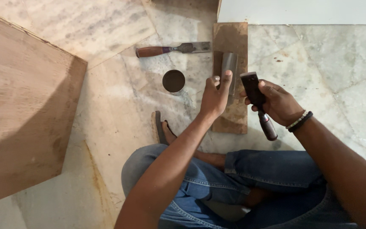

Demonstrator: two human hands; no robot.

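My right hand grips a chisel with a dark wide blade pointing up and a reddish wooden handle hanging below the fist. My left hand is raised beside the blade, fingers loosely spread, thumb up, holding nothing. Both hands hover over a long brown sharpening stone that lies on the marble floor, with a grey wet patch on it.
A second chisel with a wooden handle lies on the floor left of the stone. A small round dark cup stands below it. A large plywood sheet covers the left. My crossed legs in jeans and a sandal are below.
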